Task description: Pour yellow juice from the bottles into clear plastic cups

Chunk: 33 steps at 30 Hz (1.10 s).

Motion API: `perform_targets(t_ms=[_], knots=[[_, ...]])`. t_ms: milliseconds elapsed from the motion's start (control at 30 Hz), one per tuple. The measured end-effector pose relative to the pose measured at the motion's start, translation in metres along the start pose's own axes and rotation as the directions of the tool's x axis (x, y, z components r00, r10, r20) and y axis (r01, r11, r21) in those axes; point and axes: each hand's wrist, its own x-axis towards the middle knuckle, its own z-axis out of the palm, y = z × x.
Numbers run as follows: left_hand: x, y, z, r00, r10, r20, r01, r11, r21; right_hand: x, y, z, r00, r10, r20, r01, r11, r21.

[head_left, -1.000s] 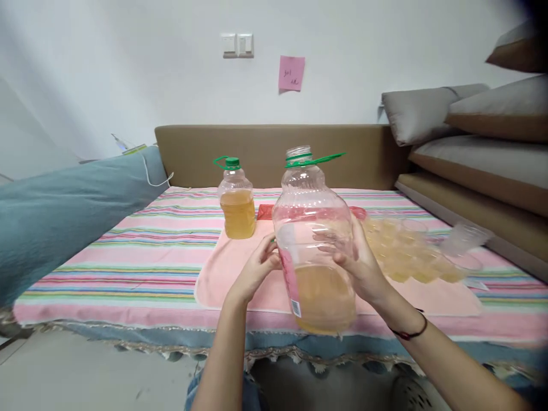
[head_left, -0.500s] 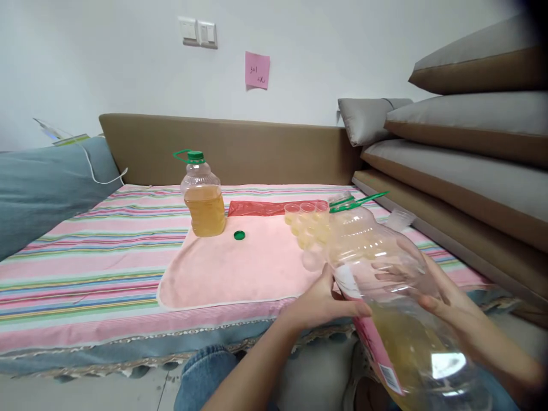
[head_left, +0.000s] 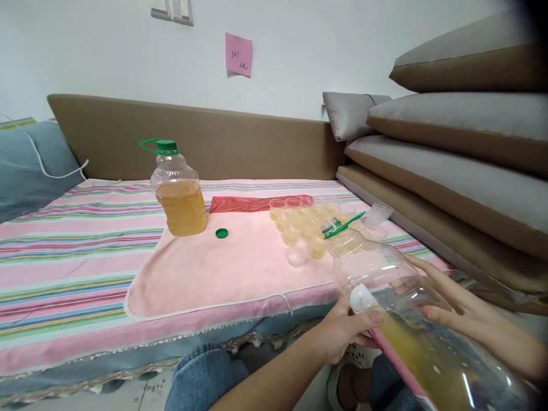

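Between L hand [head_left: 345, 334] & R hand [head_left: 454, 311] fingers: tilted big bottle [head_left: 411, 319] (both gripping).

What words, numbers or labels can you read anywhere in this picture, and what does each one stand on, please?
"301" on the pink sticky note on the wall; the handwriting below it is unclear.
The pink label on the large bottle: print too blurred to read.
Nothing else legible.
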Motion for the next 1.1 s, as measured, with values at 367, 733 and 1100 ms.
perform_targets(t_ms=[367,733,1100], knots=[[0.011,-0.018,0.002,0.997,0.050,0.053,-0.045,0.994,-0.096,0.012,-0.015,-0.008,1.000,0.024,-0.003,-0.024,0.988,-0.153],[0.013,-0.018,0.010,0.998,0.051,0.040,-0.044,0.986,-0.159,0.027,-0.015,-0.013,0.989,0.109,0.100,-0.095,0.986,-0.135],[0.020,-0.031,0.005,0.992,0.103,0.079,-0.079,0.960,-0.267,0.037,-0.030,-0.012,0.987,0.133,0.089,-0.108,0.963,-0.249]])
